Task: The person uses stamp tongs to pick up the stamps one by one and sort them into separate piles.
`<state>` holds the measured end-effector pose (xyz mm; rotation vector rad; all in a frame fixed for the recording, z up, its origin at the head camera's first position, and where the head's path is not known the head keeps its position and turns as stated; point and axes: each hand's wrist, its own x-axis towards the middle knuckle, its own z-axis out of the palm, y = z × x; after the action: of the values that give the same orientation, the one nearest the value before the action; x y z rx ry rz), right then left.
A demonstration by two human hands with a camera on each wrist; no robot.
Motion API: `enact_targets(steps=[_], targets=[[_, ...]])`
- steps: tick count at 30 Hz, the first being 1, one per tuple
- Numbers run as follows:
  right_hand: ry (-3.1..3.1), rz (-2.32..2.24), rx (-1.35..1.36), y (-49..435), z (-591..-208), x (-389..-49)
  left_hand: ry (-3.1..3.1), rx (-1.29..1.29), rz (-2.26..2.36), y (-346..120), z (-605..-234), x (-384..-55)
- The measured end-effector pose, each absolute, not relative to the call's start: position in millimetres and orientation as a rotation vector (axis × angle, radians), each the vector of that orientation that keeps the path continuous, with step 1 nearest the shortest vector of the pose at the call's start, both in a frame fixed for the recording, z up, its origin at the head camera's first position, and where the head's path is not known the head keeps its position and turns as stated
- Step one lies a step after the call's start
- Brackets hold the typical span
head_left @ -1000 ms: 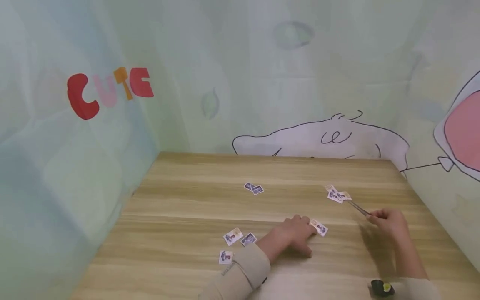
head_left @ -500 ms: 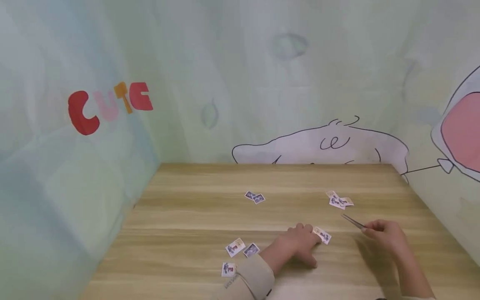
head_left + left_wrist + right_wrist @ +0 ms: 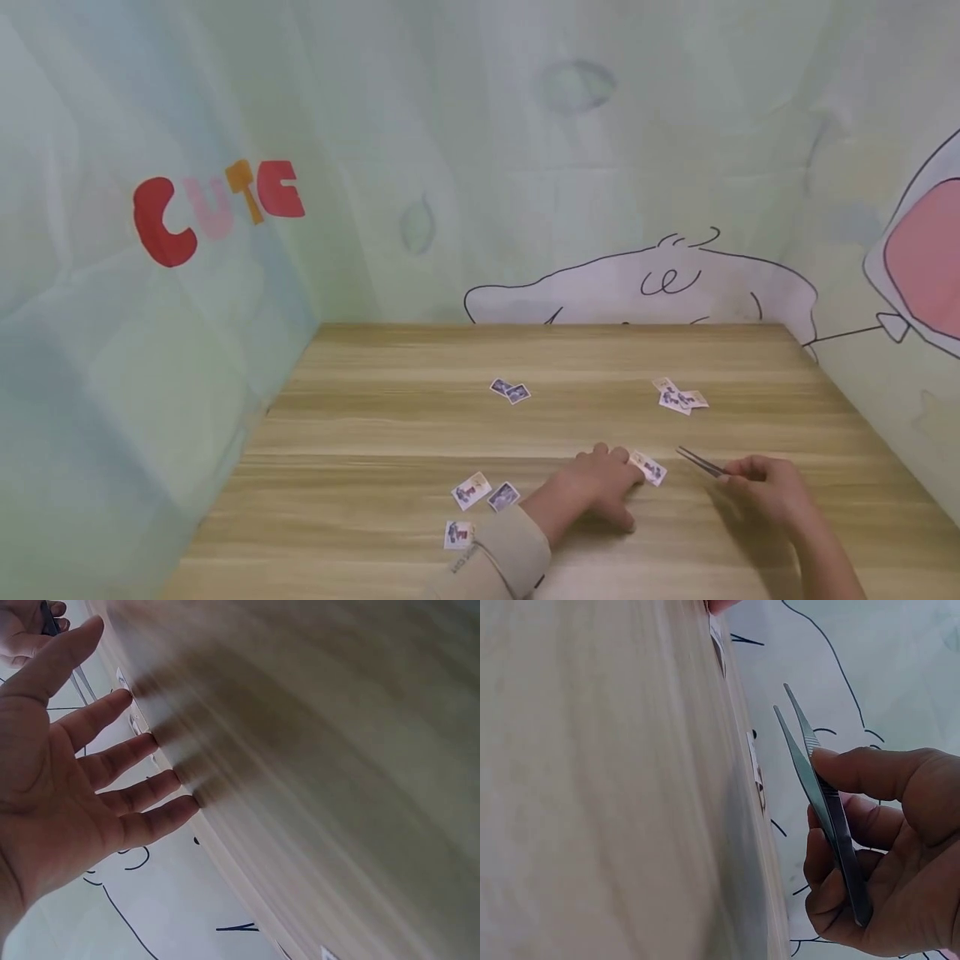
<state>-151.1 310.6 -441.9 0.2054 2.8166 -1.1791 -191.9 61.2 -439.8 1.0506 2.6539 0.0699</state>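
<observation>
My right hand [image 3: 772, 492] holds metal tweezers [image 3: 823, 796] between thumb and fingers, their tips parted with nothing between them. In the head view the tips point up and left, just right of a small stamp-like paper [image 3: 651, 471] with a coloured picture. My left hand [image 3: 600, 483] has its fingers spread, fingertips on the table and the index fingertip at that paper's left edge. The left wrist view shows the left palm and straight fingers [image 3: 154, 821]. Beyond the tweezers lies an overlapping cluster of similar papers [image 3: 675, 402].
Two overlapping purple stamp-like papers [image 3: 517, 394] lie at the back middle. Left of the left forearm are a coloured paper [image 3: 471, 491], a purple one [image 3: 503, 497] and another coloured one [image 3: 456, 534], partly behind the sleeve [image 3: 510, 550]. Printed cloth walls [image 3: 375, 250] border the wooden table [image 3: 360, 433].
The tweezers have drawn back from the cluster at the back right, leaving a paper there, and moved toward the paper by my left fingertips. The left hand stays in place. The head view has tilted slightly.
</observation>
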Motion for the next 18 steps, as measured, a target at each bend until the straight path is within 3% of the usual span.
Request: enact_targets(steps=[18], targets=[[2.769,-1.176,0.123,310.3,-444.1,-141.5,2.660,1.049,0.058,63.2,-441.5,-191.8]])
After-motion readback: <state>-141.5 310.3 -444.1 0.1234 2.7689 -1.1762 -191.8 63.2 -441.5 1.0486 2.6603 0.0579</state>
